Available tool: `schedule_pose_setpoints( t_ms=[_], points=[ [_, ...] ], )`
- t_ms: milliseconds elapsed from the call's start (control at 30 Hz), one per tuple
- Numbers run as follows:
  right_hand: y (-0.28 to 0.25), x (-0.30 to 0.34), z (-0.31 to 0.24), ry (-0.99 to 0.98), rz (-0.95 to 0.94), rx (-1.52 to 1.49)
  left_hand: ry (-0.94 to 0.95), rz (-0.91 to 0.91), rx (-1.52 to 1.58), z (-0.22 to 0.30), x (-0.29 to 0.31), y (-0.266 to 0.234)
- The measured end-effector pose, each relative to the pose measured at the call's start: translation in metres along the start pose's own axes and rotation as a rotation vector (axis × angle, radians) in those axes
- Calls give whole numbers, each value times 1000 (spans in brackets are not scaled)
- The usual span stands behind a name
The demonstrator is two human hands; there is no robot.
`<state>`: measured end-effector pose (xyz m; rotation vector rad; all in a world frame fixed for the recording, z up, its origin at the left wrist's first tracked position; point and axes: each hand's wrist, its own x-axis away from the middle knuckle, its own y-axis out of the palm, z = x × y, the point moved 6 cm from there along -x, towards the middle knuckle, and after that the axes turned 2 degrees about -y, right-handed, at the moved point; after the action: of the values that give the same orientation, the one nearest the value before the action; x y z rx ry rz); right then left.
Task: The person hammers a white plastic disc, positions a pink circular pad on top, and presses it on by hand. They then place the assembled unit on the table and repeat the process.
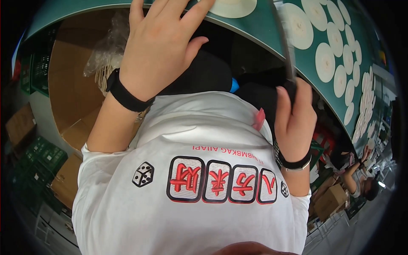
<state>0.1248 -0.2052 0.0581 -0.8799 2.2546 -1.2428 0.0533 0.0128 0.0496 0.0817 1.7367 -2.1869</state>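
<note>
My left hand point(163, 40) is spread out over the near edge of the green table point(263, 27). Its fingers are apart and some tips run out of the top of the view. Beside its index finger lies a pale cream round disc point(233, 7), partly cut off by the frame. My right hand point(297, 121), at the table's edge on the right, is closed round the dark handle of a long-bladed tool point(285, 38). The narrow metal blade points away over the table, blurred, so its exact kind is unclear. Another cream disc point(297, 26) lies just right of the blade.
More discs point(334, 39) spread along the table to the right, with a dense group point(365, 102) farther off. An open cardboard box point(70, 76) with clear plastic point(106, 55) stands at my left, near green crates point(40, 163). Another person point(355, 176) is at the far right.
</note>
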Motion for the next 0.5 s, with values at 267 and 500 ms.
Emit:
schedule_pose_setpoints(
  t_ms=[267,500],
  points=[
    [4,6,-6,60,-79,-42,7,100,-44,0,6,1],
    [6,6,0,49,-63,-25,-32,68,-2,-1,-6,5]
  ],
)
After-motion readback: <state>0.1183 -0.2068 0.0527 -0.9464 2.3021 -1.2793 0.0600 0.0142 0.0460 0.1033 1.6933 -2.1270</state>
